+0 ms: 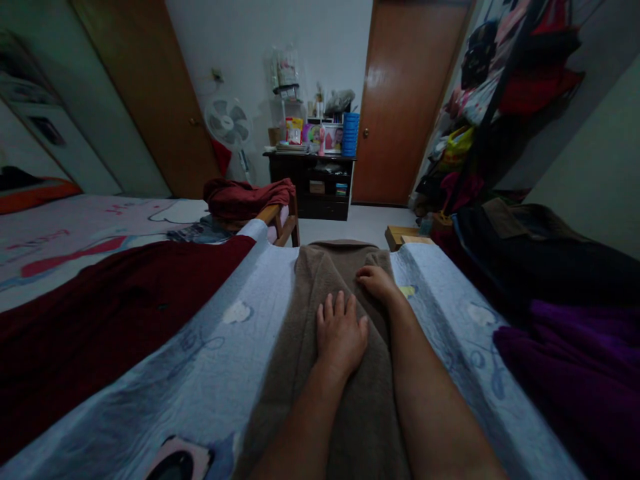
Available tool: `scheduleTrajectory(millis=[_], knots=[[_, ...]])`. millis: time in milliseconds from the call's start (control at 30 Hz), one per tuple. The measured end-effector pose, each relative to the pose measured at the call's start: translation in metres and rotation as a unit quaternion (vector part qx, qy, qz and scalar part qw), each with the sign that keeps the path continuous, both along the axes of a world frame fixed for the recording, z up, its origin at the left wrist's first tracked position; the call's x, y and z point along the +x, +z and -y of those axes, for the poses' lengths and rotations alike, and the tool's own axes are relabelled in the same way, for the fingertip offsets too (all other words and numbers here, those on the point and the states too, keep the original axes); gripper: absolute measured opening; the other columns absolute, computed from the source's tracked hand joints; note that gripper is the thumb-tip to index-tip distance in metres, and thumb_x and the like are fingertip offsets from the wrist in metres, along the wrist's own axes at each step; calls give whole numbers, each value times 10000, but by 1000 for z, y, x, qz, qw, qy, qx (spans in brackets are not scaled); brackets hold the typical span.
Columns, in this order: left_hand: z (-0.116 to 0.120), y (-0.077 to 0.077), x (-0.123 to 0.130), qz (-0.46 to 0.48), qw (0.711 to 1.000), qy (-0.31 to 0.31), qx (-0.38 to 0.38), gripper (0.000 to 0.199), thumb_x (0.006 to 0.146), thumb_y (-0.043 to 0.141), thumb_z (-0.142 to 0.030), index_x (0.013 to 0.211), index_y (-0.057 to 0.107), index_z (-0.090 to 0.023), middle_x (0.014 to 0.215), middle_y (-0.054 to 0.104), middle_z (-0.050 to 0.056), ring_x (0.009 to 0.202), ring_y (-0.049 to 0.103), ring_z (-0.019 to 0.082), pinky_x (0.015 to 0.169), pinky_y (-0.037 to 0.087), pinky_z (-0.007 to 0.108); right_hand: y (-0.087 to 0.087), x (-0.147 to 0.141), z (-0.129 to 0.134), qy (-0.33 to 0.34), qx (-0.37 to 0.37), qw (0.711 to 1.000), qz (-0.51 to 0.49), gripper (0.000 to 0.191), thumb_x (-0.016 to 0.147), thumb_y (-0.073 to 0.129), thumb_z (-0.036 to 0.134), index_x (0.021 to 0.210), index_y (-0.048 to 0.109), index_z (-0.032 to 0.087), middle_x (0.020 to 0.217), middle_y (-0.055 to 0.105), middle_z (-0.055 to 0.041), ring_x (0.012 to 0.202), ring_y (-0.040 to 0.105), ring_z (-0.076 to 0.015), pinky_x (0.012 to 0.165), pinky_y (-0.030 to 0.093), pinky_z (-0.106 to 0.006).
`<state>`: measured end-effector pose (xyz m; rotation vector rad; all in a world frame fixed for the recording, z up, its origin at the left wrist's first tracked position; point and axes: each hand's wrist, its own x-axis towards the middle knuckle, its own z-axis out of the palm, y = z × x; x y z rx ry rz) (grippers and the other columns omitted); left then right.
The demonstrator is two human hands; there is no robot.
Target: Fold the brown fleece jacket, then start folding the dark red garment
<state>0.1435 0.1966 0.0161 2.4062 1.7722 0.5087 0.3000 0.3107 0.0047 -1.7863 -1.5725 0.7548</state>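
A brown garment (pixel 305 333) lies lengthwise over a light blue patterned sheet (pixel 265 280), its far end near the sheet's far edge. On the middle of the cloth my left hand (pixel 342 333) rests flat, fingers spread and pointing away. Farther off and to the right, my right hand (pixel 376 280) touches the garment near its far right edge, with the fingers bent; whether they pinch the fabric is too small to tell.
Dark red cloth (pixel 125 287) lies at the left. Purple cloth (pixel 575 353) and dark folded clothes (pixel 545 253) are piled at the right. Beyond the sheet stand a wooden chair (pixel 287 230) draped with red cloth, a black cabinet (pixel 307 187) and a fan (pixel 229 123).
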Motion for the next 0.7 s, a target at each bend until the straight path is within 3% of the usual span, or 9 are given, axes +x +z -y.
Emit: scheduleTrajectory(millis=[200, 267, 333, 400, 500, 700], knots=[[0, 1, 0, 3, 1000, 0, -3, 529, 942, 405, -445, 1414, 462, -212, 1505, 418, 89, 1396, 330, 317, 1139, 266, 518, 11, 12, -3, -86, 111, 990, 3, 362, 770, 435, 114, 1033, 678, 162, 1037, 708, -57, 923, 643, -157, 849, 486, -269], [0, 1, 0, 3, 1000, 0, -1, 527, 945, 398, -448, 1412, 464, -213, 1505, 419, 90, 1395, 331, 318, 1139, 267, 517, 18, 20, 0, -150, 137, 978, 46, 348, 786, 432, 134, 1030, 679, 152, 1044, 705, -79, 969, 633, -179, 878, 469, -284], [1, 1, 0, -1, 1000, -1, 0, 527, 944, 400, -446, 1413, 462, -212, 1506, 416, 91, 1396, 330, 316, 1139, 267, 515, 22, 29, 4, -205, 117, 966, 109, 279, 785, 469, 163, 941, 700, 149, 939, 721, -92, 917, 644, -202, 820, 472, -280], [1, 1, 0, -4, 1000, -1, -1, 528, 942, 406, -443, 1414, 461, -211, 1508, 413, 93, 1396, 329, 315, 1139, 267, 516, 23, 34, 7, -203, 52, 965, 160, 209, 787, 516, 219, 829, 710, 154, 805, 718, -92, 823, 654, -212, 723, 468, -266], [1, 1, 0, -1, 1000, 1, -1, 529, 941, 408, -443, 1414, 459, -210, 1505, 417, 92, 1394, 331, 316, 1137, 269, 517, 17, 35, 8, -148, -18, 970, 191, 196, 791, 562, 283, 726, 705, 166, 715, 703, -82, 732, 649, -201, 634, 438, -248], [1, 1, -1, 2, 1000, -1, -1, 522, 942, 413, -436, 1406, 469, -205, 1500, 423, 98, 1390, 337, 316, 1132, 276, 522, 4, 26, 4, -164, -15, 964, 208, 229, 857, 505, 279, 874, 704, 166, 949, 717, -117, 905, 652, -227, 705, 430, -268]])
